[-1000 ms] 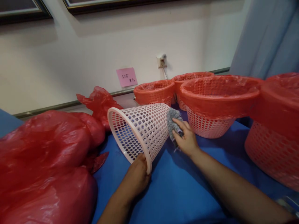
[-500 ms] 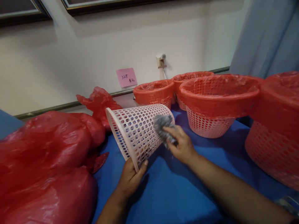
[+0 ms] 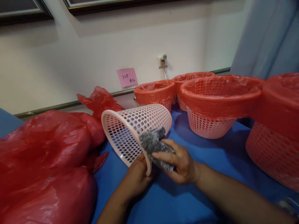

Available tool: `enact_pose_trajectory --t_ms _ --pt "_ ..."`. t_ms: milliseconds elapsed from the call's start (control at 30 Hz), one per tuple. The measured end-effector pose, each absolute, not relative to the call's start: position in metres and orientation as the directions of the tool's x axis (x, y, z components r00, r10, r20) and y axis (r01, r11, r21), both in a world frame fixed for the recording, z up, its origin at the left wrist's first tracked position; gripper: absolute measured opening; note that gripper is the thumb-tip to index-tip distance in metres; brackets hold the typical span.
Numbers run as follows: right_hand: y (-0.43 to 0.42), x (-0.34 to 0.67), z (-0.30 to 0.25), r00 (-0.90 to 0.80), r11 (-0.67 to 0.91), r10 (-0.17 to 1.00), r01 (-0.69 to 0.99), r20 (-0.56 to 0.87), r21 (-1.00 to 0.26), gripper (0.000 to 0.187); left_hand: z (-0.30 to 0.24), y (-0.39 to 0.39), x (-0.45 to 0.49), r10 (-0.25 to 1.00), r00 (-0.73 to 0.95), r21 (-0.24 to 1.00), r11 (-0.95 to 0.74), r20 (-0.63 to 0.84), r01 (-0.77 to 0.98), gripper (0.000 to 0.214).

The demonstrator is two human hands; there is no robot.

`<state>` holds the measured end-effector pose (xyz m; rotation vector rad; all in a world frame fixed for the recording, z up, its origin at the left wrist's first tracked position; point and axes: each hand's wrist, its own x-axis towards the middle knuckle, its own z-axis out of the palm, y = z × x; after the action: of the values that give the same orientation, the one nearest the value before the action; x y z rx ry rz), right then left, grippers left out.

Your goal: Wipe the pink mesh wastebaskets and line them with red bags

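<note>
A pale pink perforated basket [image 3: 130, 127] lies tilted on its side over the blue table [image 3: 177, 199], its mouth facing left and toward me. My left hand [image 3: 136, 179] grips the basket's rim at its lowest point, fingers closed round it. My right hand [image 3: 179, 163] is closed on a grey fuzzy cloth [image 3: 151, 143] and presses it against the basket's outer wall close to the rim, right beside my left hand.
Red plastic bags [image 3: 44, 161] are heaped at the left. Several pink baskets lined with red bags [image 3: 217, 99] stand at the back and right, one [image 3: 277, 124] very near my right arm. A pink note [image 3: 127, 77] and a wall socket [image 3: 162, 60] are on the wall.
My right hand has slid the grey cloth along the basket's side from its bottom end toward the rim and me. The basket has turned a little in my left hand.
</note>
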<state>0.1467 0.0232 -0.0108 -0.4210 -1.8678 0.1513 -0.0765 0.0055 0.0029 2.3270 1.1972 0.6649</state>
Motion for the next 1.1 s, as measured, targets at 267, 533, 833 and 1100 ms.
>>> enact_pose_trajectory --t_ms 267,533,833,1100 --pt "0.022 0.144 -0.012 -0.367 0.963 0.259 0.170 0.893 -0.210 0.052 -0.005 -0.013 -0.077 0.898 0.213 0.835 -0.437 0.385 0.336 0.040" --pt "0.077 0.163 -0.029 0.138 0.546 0.755 0.410 0.641 -0.730 0.050 -0.013 0.000 -0.093 0.919 0.079 0.809 -0.380 0.387 0.449 0.041" --pt "0.066 0.165 -0.019 -0.021 0.705 0.653 0.383 0.757 -0.597 0.054 -0.005 0.001 -0.085 0.867 0.305 0.706 -0.498 0.393 0.505 0.044" --pt "0.023 0.150 -0.005 -0.392 0.965 0.237 0.200 0.889 -0.169 0.059 -0.001 -0.002 -0.080 0.879 0.344 0.760 -0.463 0.329 0.456 0.043"
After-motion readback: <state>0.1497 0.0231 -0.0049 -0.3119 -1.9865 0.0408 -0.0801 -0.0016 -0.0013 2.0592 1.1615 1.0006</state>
